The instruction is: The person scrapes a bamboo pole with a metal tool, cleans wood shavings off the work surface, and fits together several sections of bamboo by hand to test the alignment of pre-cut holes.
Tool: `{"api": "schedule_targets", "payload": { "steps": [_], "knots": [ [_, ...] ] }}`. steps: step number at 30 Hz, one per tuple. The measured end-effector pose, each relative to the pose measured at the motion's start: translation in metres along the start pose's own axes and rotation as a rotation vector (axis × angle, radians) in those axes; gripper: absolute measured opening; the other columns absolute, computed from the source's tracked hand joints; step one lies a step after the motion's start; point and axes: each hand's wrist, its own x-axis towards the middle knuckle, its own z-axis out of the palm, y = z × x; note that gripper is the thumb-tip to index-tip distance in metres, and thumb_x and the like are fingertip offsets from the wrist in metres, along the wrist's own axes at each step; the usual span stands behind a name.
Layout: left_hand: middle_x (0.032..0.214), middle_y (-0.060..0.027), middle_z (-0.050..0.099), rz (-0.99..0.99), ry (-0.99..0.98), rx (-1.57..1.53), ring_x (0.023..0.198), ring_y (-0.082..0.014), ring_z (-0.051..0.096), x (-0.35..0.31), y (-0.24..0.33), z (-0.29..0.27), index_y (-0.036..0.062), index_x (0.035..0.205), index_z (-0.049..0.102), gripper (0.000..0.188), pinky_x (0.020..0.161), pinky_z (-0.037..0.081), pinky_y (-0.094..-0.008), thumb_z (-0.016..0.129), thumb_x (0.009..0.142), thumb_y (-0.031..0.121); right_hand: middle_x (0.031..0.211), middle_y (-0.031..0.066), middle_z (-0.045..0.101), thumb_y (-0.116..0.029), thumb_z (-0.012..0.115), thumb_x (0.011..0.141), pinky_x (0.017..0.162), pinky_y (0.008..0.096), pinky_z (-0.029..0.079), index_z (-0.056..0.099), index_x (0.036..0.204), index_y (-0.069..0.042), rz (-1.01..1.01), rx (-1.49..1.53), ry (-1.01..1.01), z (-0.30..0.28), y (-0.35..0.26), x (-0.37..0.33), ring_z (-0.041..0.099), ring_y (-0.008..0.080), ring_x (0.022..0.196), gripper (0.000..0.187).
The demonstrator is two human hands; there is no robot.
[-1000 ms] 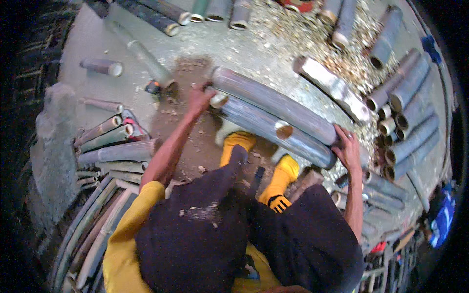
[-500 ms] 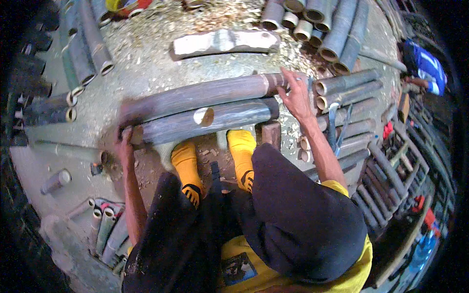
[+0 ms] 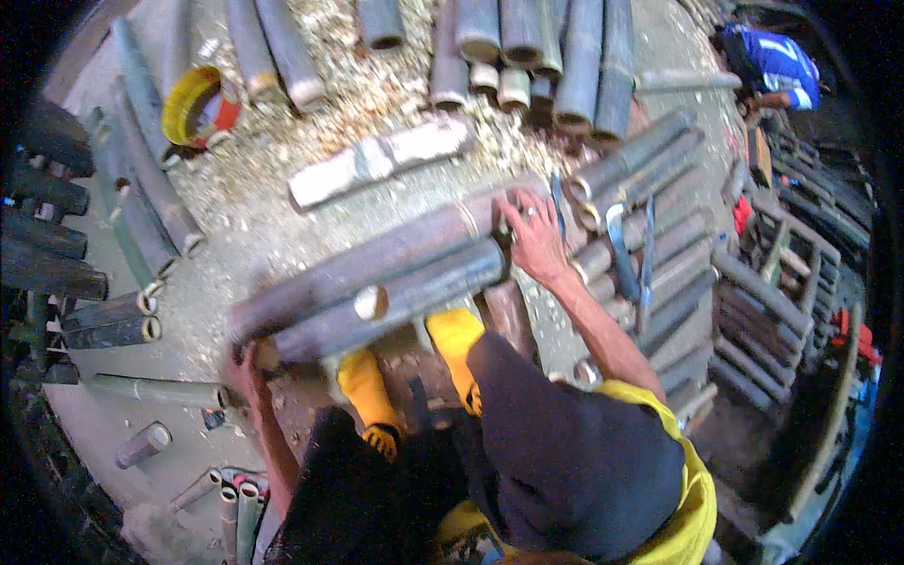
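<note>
Two thick dark bamboo tubes lie side by side before my feet. The far bamboo tube [image 3: 377,259] is plain, with a pale ring near its right end. A pale oval hole shows in the near bamboo tube [image 3: 428,281]. My right hand [image 3: 537,240] is closed over the far tube's right end, fingers bent on top. At the left ends, my left hand [image 3: 250,372] grips the far tube; blur and the tubes hide most of its fingers. A reddish-brown block [image 3: 509,315] sits below the near tube's right end.
Beyond the tubes lies a whitish carved log [image 3: 381,162] among wood shavings [image 3: 330,47]. Blade-like tools [image 3: 619,250] rest on several bamboo tubes [image 3: 673,254] at right. A yellow and red ring [image 3: 193,108] is at far left. Another person [image 3: 772,61] in blue is at far right.
The view has swung, so the tubes and surroundings appear lower and more tilted. My right hand's fingers have gone from spread at the far tube's end to bent over its top.
</note>
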Motion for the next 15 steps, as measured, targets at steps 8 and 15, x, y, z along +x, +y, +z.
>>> {"api": "schedule_targets", "payload": {
  "steps": [8,15],
  "knots": [
    [0.093,-0.0094,0.063,0.073,0.065,0.283,0.082,-0.0164,0.056,0.002,0.044,0.006,-0.0046,0.107,0.057,0.036,0.074,0.044,-0.0279,0.06,0.078,0.018,0.11,0.0081,0.053,-0.014,0.076,0.052,0.095,0.0533,0.032,0.043,0.124,-0.016,-0.337,-0.194,-0.373,0.013,0.038,0.066,0.047,0.0291,0.106,0.08],
    [0.108,-0.0119,0.057,0.403,0.018,-0.177,0.097,-0.02,0.052,0.007,0.118,-0.011,-0.0042,0.115,0.053,0.038,0.087,0.04,-0.0306,0.054,0.082,0.015,0.112,0.0098,0.053,-0.023,0.078,0.045,0.092,0.042,0.037,0.043,0.123,-0.012,-0.331,-0.102,-0.157,-0.054,0.043,0.042,0.046,0.0296,0.109,0.086]
  ]
}}
